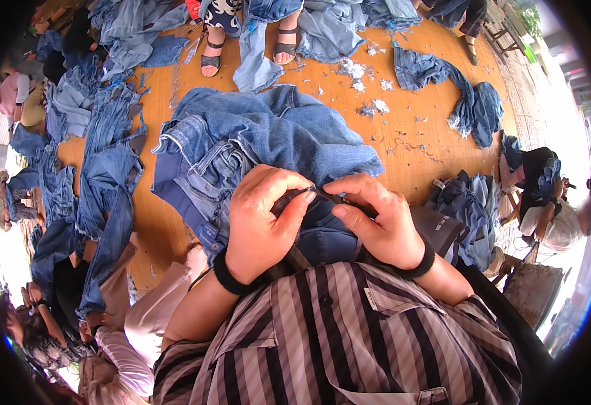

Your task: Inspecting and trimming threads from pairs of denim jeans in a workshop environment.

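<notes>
My left hand and my right hand meet at the middle, close in front of my striped shirt. Both are closed, thumb against forefinger, their tips almost touching. A thin dark strip runs between the two pinches; its kind is too small and dark to make out. Under and beyond the hands lies a crumpled pair of blue jeans, its waistband and frayed edges toward the left. Dark blue cloth shows below the fingers, partly hidden by them.
The jeans lie on an orange-brown wooden surface strewn with lint and thread scraps. Long denim pieces stretch along the left, and a twisted denim piece lies far right. A person's sandalled feet rest at the far edge. Other people sit around.
</notes>
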### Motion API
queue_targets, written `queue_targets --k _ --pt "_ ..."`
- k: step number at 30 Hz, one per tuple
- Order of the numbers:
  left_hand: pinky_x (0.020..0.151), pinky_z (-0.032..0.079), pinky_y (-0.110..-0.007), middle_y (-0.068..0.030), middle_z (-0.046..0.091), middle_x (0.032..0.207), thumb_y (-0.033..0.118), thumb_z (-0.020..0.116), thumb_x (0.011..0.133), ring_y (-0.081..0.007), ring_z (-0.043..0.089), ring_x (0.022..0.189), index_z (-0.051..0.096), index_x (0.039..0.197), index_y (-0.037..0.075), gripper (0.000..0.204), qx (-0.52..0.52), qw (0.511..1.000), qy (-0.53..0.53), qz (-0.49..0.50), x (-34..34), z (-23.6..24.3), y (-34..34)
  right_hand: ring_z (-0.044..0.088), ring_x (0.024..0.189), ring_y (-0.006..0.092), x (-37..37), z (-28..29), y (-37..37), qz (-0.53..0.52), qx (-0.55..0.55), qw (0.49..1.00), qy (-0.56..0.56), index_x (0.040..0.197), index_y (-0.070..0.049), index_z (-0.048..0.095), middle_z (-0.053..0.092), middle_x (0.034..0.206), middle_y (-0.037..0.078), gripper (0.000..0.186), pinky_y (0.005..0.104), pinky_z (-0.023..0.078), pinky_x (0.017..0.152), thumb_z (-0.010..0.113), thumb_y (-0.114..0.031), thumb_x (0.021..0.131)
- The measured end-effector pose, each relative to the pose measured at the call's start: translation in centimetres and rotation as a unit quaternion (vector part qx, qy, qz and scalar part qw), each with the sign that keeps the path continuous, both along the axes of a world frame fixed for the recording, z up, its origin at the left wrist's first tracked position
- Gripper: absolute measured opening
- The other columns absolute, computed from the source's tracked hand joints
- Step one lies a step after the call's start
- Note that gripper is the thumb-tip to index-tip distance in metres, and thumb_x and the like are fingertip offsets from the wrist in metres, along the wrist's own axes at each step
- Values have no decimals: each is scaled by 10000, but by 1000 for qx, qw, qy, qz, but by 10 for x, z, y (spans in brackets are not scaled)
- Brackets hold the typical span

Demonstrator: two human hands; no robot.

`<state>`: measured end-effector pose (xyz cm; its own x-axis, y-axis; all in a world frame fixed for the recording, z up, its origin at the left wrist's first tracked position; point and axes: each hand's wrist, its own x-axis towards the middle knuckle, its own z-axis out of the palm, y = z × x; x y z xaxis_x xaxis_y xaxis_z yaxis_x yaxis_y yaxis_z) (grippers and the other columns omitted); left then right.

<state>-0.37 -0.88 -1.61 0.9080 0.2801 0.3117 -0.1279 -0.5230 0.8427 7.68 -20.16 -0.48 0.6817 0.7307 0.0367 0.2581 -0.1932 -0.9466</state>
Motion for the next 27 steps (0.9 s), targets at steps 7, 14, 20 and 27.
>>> queue_targets --k 7,14,20,27 --pt "671 492 -349 -76 691 822 56 752 845 -248 630 765 706 901 49 73 -16 1000 5 -4 0 0 2 726 949 195 3 0 1 4 8 1000 28 1191 -27 657 708 1081 102 251 303 564 830 695 -17 943" --pt "671 496 -340 -87 682 833 67 757 849 -244 640 767 709 910 39 83 -19 1000 15 -11 -1 2 2 734 942 193 1 0 2 -11 16 1000 11 1182 -30 661 718 1049 101 238 299 567 824 699 -33 947" --pt "678 503 -343 -97 691 846 51 754 844 -252 649 774 713 919 34 88 -21 999 25 -9 -3 6 -1 743 940 191 -1 2 0 -10 -6 1000 14 1177 -29 664 738 1021 102 234 298 571 816 707 -53 949" --pt "714 491 -331 -92 686 848 20 740 863 -232 638 781 701 914 24 64 -13 1000 17 -9 -4 6 -2 744 923 186 -2 -1 0 -16 -2 1000 11 1174 -41 664 742 983 100 228 303 573 801 709 -71 952"
